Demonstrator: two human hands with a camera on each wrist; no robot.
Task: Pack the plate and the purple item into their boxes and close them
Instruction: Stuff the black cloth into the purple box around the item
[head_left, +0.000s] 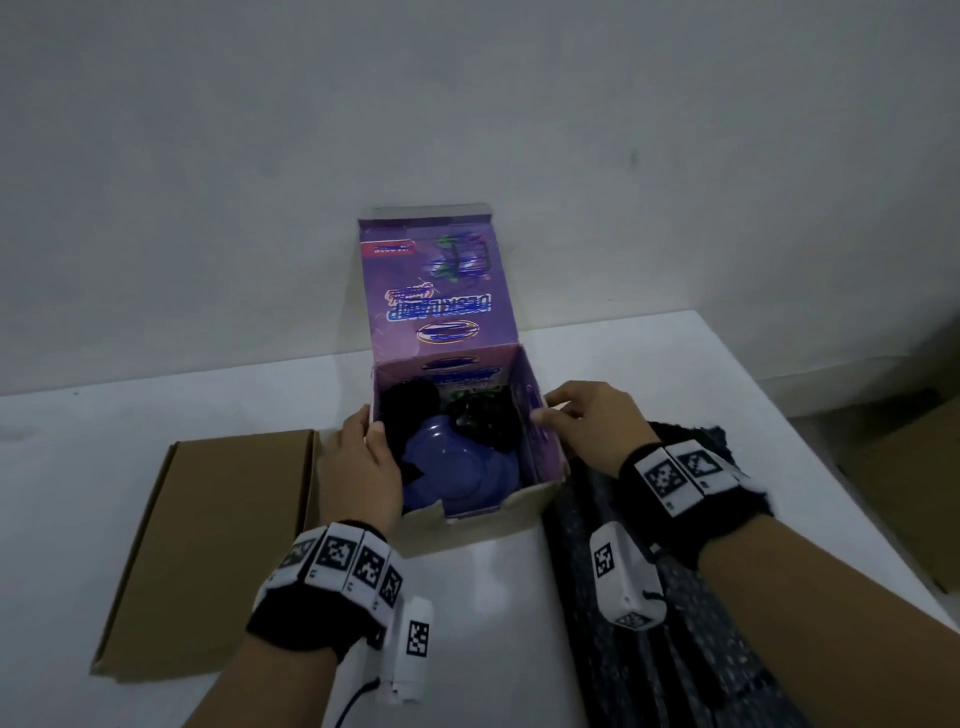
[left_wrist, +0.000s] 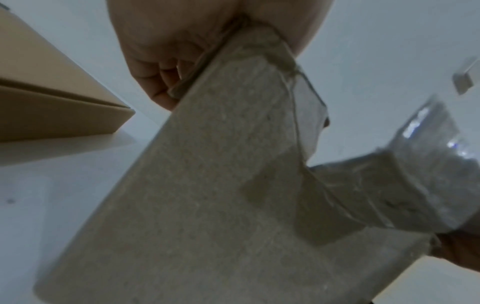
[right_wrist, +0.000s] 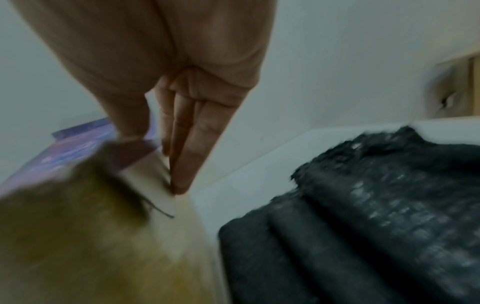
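Left hand (head_left: 358, 462) is gripping the purple box's (head_left: 545, 447) left wall, fingers curled over its rim; right hand (head_left: 587, 421) is pinching the right flap. Purple item (head_left: 457, 467) is lying inside, between both hands; lid (head_left: 431, 286) is standing upright beyond.

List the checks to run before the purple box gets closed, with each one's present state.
1. Purple item inside the purple box: ok.
2. Nothing sticking above the rim: cannot tell; dark padding sits beside the item.
3. Lid free to fold down: ok, it stands upright.
4. Left hand on the box's left wall: ok.
5. Right hand pinching the right side flap: ok.
6. Brown box closed: ok; the plate is not visible.
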